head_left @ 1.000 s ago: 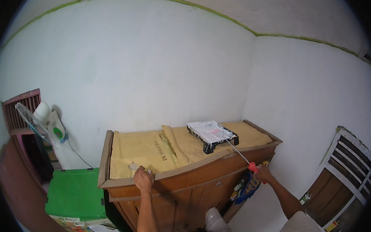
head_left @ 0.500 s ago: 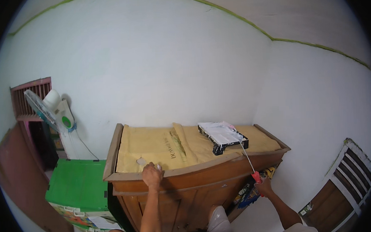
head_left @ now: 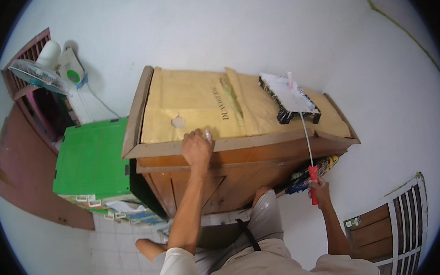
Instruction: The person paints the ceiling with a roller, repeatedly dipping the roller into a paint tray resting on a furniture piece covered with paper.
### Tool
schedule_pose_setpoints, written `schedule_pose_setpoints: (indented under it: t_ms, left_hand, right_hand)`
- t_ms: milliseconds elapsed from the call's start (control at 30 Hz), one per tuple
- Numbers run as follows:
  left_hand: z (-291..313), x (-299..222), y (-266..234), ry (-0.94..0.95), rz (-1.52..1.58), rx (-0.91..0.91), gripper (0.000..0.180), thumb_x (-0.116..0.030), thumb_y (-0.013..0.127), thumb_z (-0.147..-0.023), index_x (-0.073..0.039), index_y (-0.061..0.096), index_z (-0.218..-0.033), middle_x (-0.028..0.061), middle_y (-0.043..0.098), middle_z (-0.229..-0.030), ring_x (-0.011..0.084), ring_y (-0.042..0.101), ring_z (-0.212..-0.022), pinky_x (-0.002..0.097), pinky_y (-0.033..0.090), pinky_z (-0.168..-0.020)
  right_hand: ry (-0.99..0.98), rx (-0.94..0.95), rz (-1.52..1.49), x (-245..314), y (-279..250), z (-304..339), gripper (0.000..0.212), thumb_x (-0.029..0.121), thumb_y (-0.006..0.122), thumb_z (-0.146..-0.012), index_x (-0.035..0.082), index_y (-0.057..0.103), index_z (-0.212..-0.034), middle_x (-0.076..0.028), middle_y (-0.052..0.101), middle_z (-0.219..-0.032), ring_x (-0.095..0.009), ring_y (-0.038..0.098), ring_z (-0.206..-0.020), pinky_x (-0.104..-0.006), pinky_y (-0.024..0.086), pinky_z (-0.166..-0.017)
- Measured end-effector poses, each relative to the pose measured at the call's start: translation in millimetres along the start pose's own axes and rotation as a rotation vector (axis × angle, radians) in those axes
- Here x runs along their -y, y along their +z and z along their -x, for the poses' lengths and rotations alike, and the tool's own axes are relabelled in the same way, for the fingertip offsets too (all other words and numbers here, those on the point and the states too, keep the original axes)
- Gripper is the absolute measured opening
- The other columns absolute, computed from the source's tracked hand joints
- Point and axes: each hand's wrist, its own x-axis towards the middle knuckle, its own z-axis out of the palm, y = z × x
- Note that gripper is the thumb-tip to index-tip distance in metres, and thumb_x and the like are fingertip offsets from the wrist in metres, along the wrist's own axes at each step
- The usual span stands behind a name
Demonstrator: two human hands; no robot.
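Note:
My right hand [head_left: 321, 191] is closed round the red handle of a paint roller [head_left: 313, 175]. The roller's thin metal rod reaches up over the cabinet edge to a black paint tray [head_left: 284, 116] smeared with white paint. The roller's head, partly hard to make out, lies at the tray. Beneath the tray, yellow-brown paper with print on it [head_left: 193, 96] covers the top of a wooden cabinet [head_left: 221, 160]. My left hand [head_left: 197, 147] has its fingers curled over the raised front rim of this cabinet, left of its middle.
A green-topped drawer unit [head_left: 91, 156] stands left of the cabinet. Above it a fan [head_left: 40, 74] is fixed to the white wall [head_left: 174, 30]. Colourful things [head_left: 302, 179] hang at the cabinet's right side. A brown and white slatted panel [head_left: 383, 223] is at lower right.
My view has tilted downward, bringing my legs and the tiled floor into sight. The roller's handle is drawn nearer to me and hangs straighter. My left hand stays on the rim.

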Motion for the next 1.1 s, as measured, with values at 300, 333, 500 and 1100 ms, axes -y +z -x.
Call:
schedule_pose_setpoints:
  t_ms: [300, 333, 500, 1100]
  left_hand:
    - [-7.8, -6.8, -2.2, 0.052, -0.015, 0.048, 0.028, -0.028, 0.059, -0.085, -0.002, 0.061, -0.074, 0.0159, 0.062, -0.074, 0.0325, 0.057, -0.075, 0.0423, 0.048, -0.069]
    - [-8.0, -7.7, -1.9, 0.089, 0.005, 0.041, 0.028, -0.028, 0.059, -0.085, -0.002, 0.061, -0.074, 0.0159, 0.062, -0.074, 0.0325, 0.057, -0.075, 0.0423, 0.048, -0.069]
    - [-4.5, -4.0, -0.9, 0.089, -0.028, 0.033, 0.031, -0.030, 0.059, -0.086, -0.001, 0.061, -0.074, 0.0153, 0.063, -0.074, 0.0326, 0.057, -0.075, 0.0425, 0.047, -0.068]
    - [-9.8, 13.4, -16.7, 0.170, 0.177, 0.159, 0.028, -0.026, 0.065, -0.080, 0.001, 0.061, -0.087, 0.0158, 0.064, -0.076, 0.0333, 0.058, -0.079, 0.0422, 0.049, -0.072]
  right_hand:
    - [0.155, -0.021, -0.135, 16.1, 19.5, -5.5, 0.017, 0.021, 0.061, -0.087, 0.006, 0.056, -0.093, -0.001, 0.051, -0.060, -0.008, 0.047, -0.041, -0.0218, 0.040, -0.037]
    - [0.156, -0.005, -0.126, 15.0, 18.3, -5.6, 0.017, 0.021, 0.061, -0.087, 0.006, 0.056, -0.093, -0.001, 0.051, -0.060, -0.008, 0.047, -0.041, -0.0217, 0.040, -0.037]
    - [0.133, 0.023, -0.152, 8.1, 13.1, -6.1, 0.016, 0.022, 0.062, -0.087, 0.007, 0.056, -0.088, 0.001, 0.051, -0.060, -0.008, 0.048, -0.043, -0.0224, 0.040, -0.039]
    - [0.044, -0.076, 0.170, 1.3, 27.9, -0.4, 0.015, 0.021, 0.059, -0.089, 0.006, 0.055, -0.090, 0.000, 0.047, -0.056, -0.008, 0.044, -0.038, -0.0234, 0.037, -0.035]
